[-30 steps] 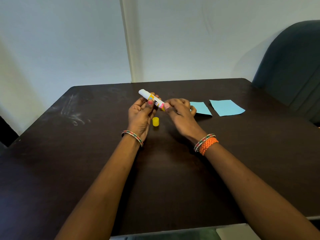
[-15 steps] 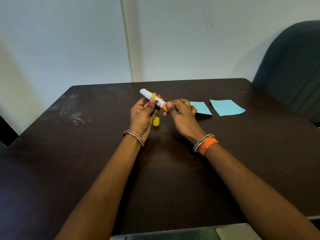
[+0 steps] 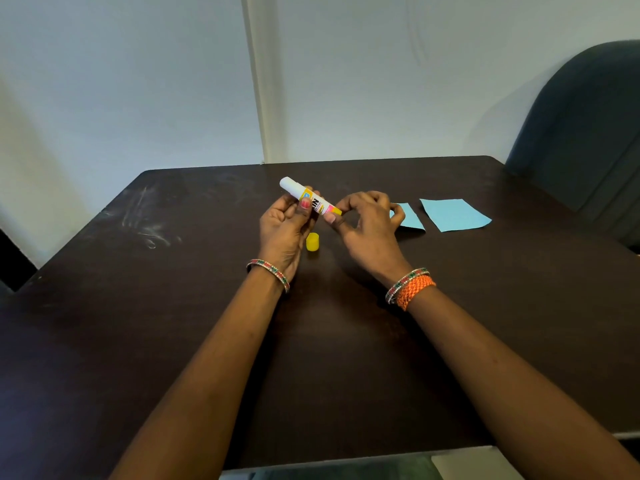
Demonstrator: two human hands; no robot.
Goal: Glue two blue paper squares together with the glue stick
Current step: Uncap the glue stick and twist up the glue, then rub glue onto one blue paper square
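My left hand (image 3: 285, 225) grips the white glue stick (image 3: 306, 195) by its labelled middle, tilted, with the uncapped white tip pointing up and left. The thumb and fingertips of my right hand (image 3: 369, 225) pinch its yellow base end. Just below the stick, the yellow cap (image 3: 312, 242) lies on the dark table (image 3: 173, 306), between my hands. One blue paper square (image 3: 453, 214) lies flat to the right of my right hand. The second blue paper square (image 3: 410, 218) is partly hidden behind that hand.
A dark blue padded chair (image 3: 588, 133) stands at the table's far right corner. A pale wall runs along the table's far edge. Whitish scuff marks (image 3: 149, 226) cover the table's far left part.
My right fingers have shifted on the yellow base, so more of it shows. The stick has stayed in my left hand at nearly the same tilt. Cap and papers have not moved.
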